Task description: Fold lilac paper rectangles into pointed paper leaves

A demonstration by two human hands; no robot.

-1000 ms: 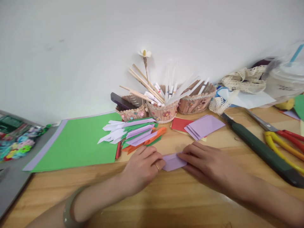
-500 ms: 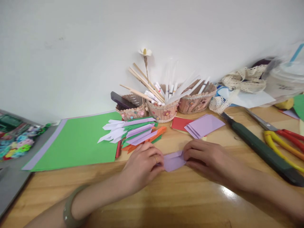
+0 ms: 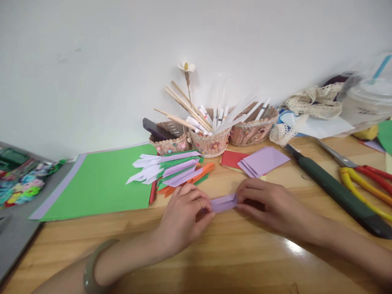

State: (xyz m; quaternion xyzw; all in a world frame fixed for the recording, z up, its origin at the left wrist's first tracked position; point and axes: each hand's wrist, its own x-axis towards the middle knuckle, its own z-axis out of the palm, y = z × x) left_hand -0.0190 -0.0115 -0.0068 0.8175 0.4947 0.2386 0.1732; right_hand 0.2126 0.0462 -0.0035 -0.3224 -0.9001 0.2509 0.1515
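A small purple paper [image 3: 224,204] is stretched between my two hands just over the wooden table, with a crease along its length. My left hand [image 3: 188,216] pinches its left end between thumb and fingers. Its right end is gripped by my right hand [image 3: 260,200], whose fingertips partly hide it. Behind my left hand lies a pile of folded paper pieces [image 3: 171,169] in white, purple, green and orange. Beyond my right hand is a stack of flat purple paper rectangles [image 3: 265,161], partly over red paper [image 3: 232,159].
Large green sheets [image 3: 107,183] lie at the left. Three decorated baskets [image 3: 211,145] with sticks and markers stand against the wall. To the right are a dark green-handled tool [image 3: 333,188], scissors [image 3: 355,167], lace ribbon [image 3: 315,102] and a lidded plastic cup [image 3: 370,98].
The near part of the purple paper has been folded up, so the paper looks narrower now. My left thumb has moved slightly right along its near edge.
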